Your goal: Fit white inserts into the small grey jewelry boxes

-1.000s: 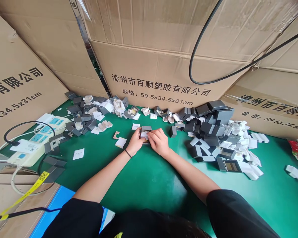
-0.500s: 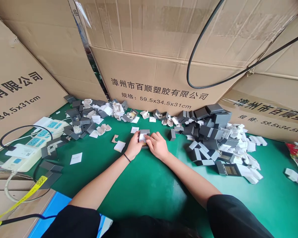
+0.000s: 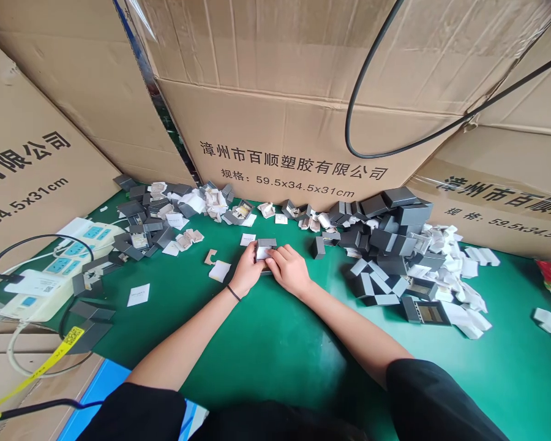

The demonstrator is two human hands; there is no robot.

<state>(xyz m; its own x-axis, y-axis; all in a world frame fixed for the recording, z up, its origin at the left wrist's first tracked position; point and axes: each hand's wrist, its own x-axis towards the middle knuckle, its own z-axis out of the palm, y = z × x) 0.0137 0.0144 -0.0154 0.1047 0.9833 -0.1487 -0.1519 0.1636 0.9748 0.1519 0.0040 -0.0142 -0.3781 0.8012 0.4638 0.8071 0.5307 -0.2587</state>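
A small dark grey box (image 3: 266, 243) is held between my two hands at the middle of the green table (image 3: 266, 343). White paper or card shows inside the box, under its upright far flap. My left hand (image 3: 247, 271) wraps round the left side, its thumb pressing at the front. My right hand (image 3: 290, 269) grips from the right, with thumb and fingertips on the box's near part. Fingers cover much of the box. Left of my hands lie a white card (image 3: 219, 271) and a bent cardboard piece (image 3: 210, 256); another white card (image 3: 247, 239) lies just behind.
Many dark grey boxes (image 3: 390, 242) are heaped at right beside crumpled white inserts (image 3: 454, 263). More opened boxes (image 3: 144, 223) lie at left near a power strip (image 3: 62, 266). Large cartons (image 3: 275, 135) wall the back; a black cable (image 3: 351, 116) hangs in front.
My fingers have shifted slightly on the box, and less of the white inside shows now. The view has tilted a little; the surrounding things lie as before.
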